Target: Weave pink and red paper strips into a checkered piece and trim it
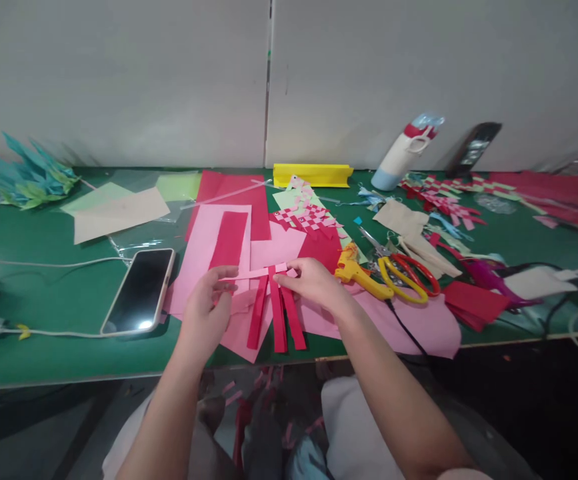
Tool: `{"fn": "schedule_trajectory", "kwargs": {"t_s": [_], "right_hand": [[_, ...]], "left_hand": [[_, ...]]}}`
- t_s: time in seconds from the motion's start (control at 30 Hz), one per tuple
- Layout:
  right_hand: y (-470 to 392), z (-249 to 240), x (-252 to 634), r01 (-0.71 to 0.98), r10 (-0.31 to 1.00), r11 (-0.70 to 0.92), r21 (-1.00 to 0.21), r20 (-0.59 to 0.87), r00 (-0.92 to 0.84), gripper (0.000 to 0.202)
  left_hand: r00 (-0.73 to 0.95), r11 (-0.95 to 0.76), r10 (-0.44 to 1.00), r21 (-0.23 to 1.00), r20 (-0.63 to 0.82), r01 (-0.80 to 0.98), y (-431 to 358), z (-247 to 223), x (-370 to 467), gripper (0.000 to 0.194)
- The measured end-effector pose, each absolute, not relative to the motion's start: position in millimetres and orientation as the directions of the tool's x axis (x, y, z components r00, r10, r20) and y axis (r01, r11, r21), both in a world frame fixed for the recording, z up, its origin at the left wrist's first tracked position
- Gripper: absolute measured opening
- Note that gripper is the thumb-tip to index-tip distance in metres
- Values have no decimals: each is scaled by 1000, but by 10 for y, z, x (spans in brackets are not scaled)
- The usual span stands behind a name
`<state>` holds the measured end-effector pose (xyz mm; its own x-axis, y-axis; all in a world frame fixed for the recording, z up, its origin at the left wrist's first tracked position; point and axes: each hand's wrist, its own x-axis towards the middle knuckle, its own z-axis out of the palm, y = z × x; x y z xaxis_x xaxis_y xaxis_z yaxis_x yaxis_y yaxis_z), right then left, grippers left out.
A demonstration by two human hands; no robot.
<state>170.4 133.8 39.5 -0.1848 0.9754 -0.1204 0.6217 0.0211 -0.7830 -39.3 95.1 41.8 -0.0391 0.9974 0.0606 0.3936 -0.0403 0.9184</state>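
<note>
Over the front of the green tabletop (93, 360), the right hand (311, 283) pinches a slender pale-pink paper strip (253, 273) near its right end; the left hand (211, 303) meets the other end, thumb apart, its hold unclear. Three long crimson paper strips (279, 320) hang from it, not interlaced below, so this piece looks barely begun against the pink-and-red checkered paper pieces (309, 219) behind.

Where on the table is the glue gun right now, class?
In the head view, the glue gun lies right of centre, between the person's right hand and the scissors.
</note>
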Motion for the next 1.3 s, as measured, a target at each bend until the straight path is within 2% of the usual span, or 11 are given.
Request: {"fn": "schedule_trajectory", "kwargs": {"t_s": [0.07, 0.17, 0.27, 0.4, 0.63, 0.8, 1.0, 1.17, 1.3], "right_hand": [[1339, 413, 1741, 715, 989, 50, -698, -64, -131, 28], [1360, 428, 1797, 837, 996, 90, -539, 45, -79, 24], [1391, 421, 1836, 883, 974, 221, -415, 130, -183, 26], [1404, 358, 1827, 814, 909, 416, -405, 165, -383, 25], [1388, 265, 1742, 767, 848, 525, -369, 153, -507, 30], [1394, 243, 1741, 741, 836, 541, -398, 156, -526, 34], [1387, 259, 1748, 731, 843, 529, -431, 168, -511, 36], [1352, 375, 1770, 735, 874, 475, -484, 162, -458, 23], [1323, 401, 1797, 738, 904, 399, -543, 100, -415, 17]], "left_hand": [[-10, -81, 994, 818, 105, 569, 956, 410, -453, 32], [133, -224, 973, 610, 191, 760, 958, 364, -489, 22], [241, -326, 939, 405, 246, 854, 958, 288, -484, 23], [311, -372, 918, 267, 245, 889, 966, 193, -477, 23], [323, -368, 923, 234, 207, 900, 988, 195, -475, 25], [324, -358, 929, 206, 180, 911, 993, 238, -460, 24], [368, -401, 912, 207, 179, 893, 975, 232, -426, 23], [356, -388, 917, 202, 177, 899, 964, 222, -405, 19], [354, -387, 917, 200, 184, 900, 961, 228, -392, 18]]}}
